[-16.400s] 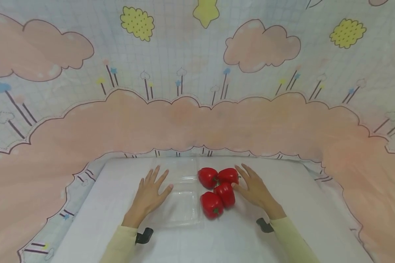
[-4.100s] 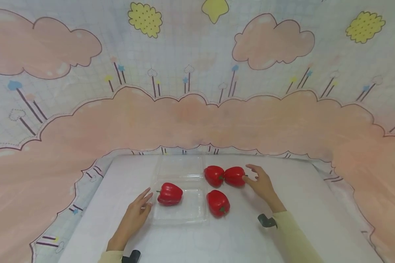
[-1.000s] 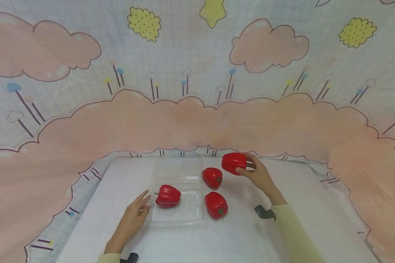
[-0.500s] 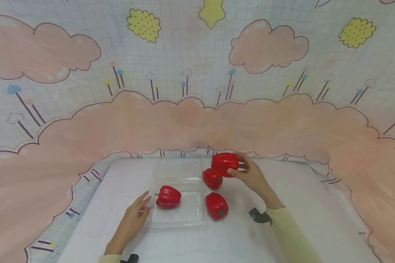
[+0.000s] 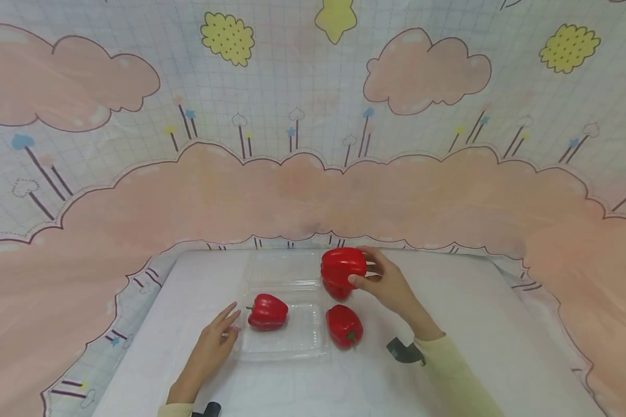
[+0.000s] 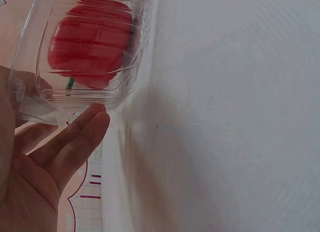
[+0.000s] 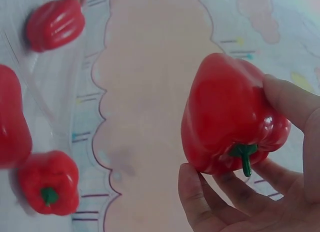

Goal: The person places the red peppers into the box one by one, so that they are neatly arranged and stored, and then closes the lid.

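Cloud-print cloth (image 5: 302, 197) behind white table (image 5: 480, 307). Left hand (image 5: 212, 343) relaxed at left edge of box (image 5: 287, 354); can't tell contact from here. Boxed pepper (image 5: 268, 313) in. Near pepper (image 5: 344, 327), far pepper (image 5: 338, 291) loose off box's right edge. Right hand (image 5: 388, 286) grips held pepper (image 5: 343, 267) toward table's far edge. One in, three out. Right-wrist view shows held pepper's stem (image 7: 245, 159); head view doesn't.

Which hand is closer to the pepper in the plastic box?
Left: the left hand is just left of that pepper; the right hand is farther off to its right, holding another pepper.
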The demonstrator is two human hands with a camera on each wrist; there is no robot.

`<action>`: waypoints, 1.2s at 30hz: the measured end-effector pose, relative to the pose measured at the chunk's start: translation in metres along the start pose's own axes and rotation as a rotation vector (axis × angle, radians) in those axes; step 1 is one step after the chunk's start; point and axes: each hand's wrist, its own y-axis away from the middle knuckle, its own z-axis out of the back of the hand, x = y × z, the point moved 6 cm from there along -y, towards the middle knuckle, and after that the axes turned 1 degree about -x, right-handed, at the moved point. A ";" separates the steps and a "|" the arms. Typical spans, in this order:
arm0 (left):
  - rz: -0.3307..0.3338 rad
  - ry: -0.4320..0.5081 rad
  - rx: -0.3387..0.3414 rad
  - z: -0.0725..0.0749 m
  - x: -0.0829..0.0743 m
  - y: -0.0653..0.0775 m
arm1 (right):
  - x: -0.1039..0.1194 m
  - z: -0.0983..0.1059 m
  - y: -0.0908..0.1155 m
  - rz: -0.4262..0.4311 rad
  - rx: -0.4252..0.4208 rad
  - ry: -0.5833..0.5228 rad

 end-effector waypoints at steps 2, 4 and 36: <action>0.000 -0.001 -0.002 0.000 0.001 0.000 | -0.001 -0.005 0.001 -0.006 0.010 -0.002; 0.000 -0.001 -0.002 0.000 0.001 0.000 | -0.003 -0.009 0.002 -0.010 0.014 -0.007; -0.024 -0.006 -0.029 0.000 0.001 0.001 | -0.020 -0.088 0.020 -0.065 0.098 -0.074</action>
